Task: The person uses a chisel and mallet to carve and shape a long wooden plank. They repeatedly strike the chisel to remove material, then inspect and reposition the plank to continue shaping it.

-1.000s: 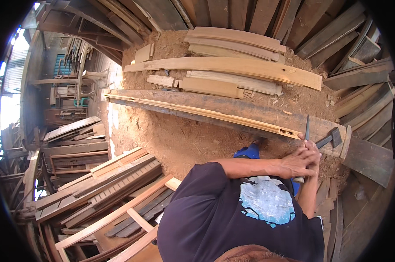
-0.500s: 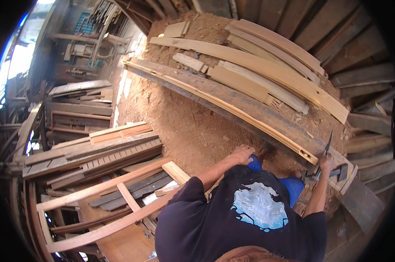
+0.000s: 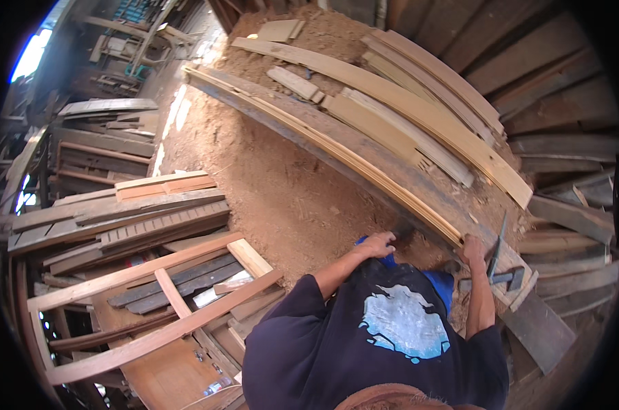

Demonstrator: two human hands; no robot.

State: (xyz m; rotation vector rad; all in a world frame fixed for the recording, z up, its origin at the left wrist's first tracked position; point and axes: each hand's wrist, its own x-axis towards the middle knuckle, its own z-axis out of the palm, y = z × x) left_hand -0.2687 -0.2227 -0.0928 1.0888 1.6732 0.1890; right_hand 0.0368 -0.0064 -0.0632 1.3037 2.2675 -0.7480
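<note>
A long, narrow, pale wooden strip (image 3: 364, 179) with grooves along its length lies on a dark, weathered beam (image 3: 302, 121). My right hand (image 3: 472, 250) is at the strip's near end, with its fingers curled around it. Right of that wrist, a dark, pointed metal piece (image 3: 499, 244) stands up beside a dark metal clamp-like fitting (image 3: 506, 279). My left hand (image 3: 376, 244) rests by my knee over blue cloth (image 3: 387, 260), fingers loosely stretched and holding nothing. It is apart from the strip.
Beyond the beam, a long pale plank (image 3: 391, 101) and shorter boards (image 3: 374, 126) lie on sawdust. At left are a wooden frame (image 3: 166, 345) and stacked boards (image 3: 152, 212). Dark planks (image 3: 562, 102) line the right side. Sawdust-covered ground (image 3: 289, 184) lies between.
My right hand has moved left from beside the upright metal piece onto the strip's near end, covering the dark slot there. My left hand stays by the knee. The view has shifted slightly.
</note>
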